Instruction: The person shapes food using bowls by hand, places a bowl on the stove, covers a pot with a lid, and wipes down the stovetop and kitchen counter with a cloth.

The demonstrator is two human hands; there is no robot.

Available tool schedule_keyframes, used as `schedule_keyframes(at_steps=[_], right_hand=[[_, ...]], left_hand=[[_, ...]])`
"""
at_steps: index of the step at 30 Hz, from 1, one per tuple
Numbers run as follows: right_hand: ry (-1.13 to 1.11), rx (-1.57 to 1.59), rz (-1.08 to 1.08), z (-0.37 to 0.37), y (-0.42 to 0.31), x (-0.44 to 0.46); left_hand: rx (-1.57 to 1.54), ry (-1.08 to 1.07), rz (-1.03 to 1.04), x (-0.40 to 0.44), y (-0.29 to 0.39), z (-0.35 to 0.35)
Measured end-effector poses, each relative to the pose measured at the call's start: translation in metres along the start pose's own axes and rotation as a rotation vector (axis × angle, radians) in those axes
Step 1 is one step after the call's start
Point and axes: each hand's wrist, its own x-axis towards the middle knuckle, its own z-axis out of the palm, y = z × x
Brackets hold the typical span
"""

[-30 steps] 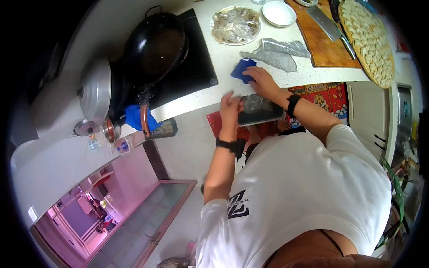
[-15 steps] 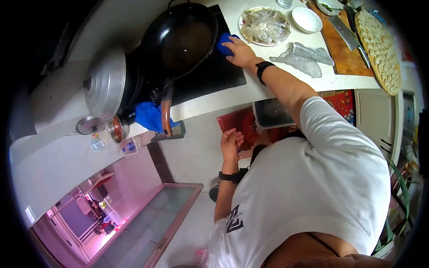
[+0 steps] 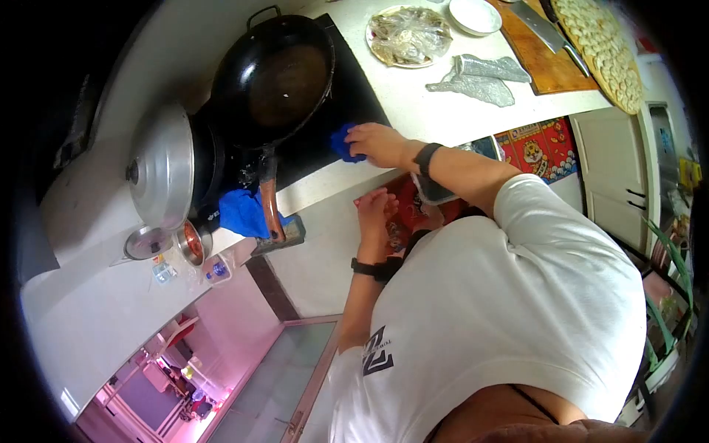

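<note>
My right hand point(image 3: 375, 144) is closed on a blue cloth point(image 3: 344, 142), pressed to the black cooktop point(image 3: 362, 103) by its near right corner. A large black wok point(image 3: 284, 81) stands on the cooktop just left of this hand, its wooden handle point(image 3: 270, 199) pointing toward me. In front of the counter edge, my left hand point(image 3: 377, 214) hangs in the air with loosely bent fingers and nothing in it. Another blue cloth point(image 3: 244, 213) lies by the wok's handle.
A lidded silver pot point(image 3: 164, 166) stands left of the wok. To the right are a bag-covered plate point(image 3: 410, 37), a white bowl point(image 3: 475, 15), a crumpled silvery sheet point(image 3: 484, 77), a cutting board point(image 3: 543, 63) with a cleaver point(image 3: 543, 29), and a round tray of dumplings point(image 3: 602, 52).
My right hand has drawn the blue cloth along the cooktop toward the counter's front edge. My left hand has risen slightly. The whole view has shifted a little.
</note>
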Motion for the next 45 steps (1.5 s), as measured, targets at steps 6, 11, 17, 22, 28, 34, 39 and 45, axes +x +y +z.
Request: schedule_keyframes(at_steps=[6,11,17,22,28,34,39,45], right_hand=[[0.089,0.044,0.099,-0.052,0.006,-0.084],[0.092,-0.06,0.202,-0.088,0.013,-0.144],[0.019,-0.019,0.324,-0.115,0.028,-0.176],[0.389,-0.097,0.415,-0.103,0.091,-0.134],[0.374,-0.177,0.451,-0.093,0.098,-0.1],[0.184,0.019,0.103,-0.081,0.041,-0.163],[0.077,0.077,0.084,-0.109,0.031,-0.217],[0.385,-0.101,0.487,-0.179,0.055,-0.294]], left_hand=[[0.032,-0.096,0.05,0.002,0.003,0.028],[0.043,-0.114,0.052,-0.008,-0.006,0.043],[0.048,-0.046,0.047,-0.025,-0.008,0.046],[0.033,0.022,-0.026,-0.036,-0.018,0.057],[0.07,0.022,-0.058,-0.042,-0.022,0.075],[0.082,-0.006,-0.055,-0.036,-0.024,0.094],[0.123,-0.032,-0.04,-0.034,-0.02,0.11],[0.113,-0.021,-0.072,-0.034,-0.028,0.115]])
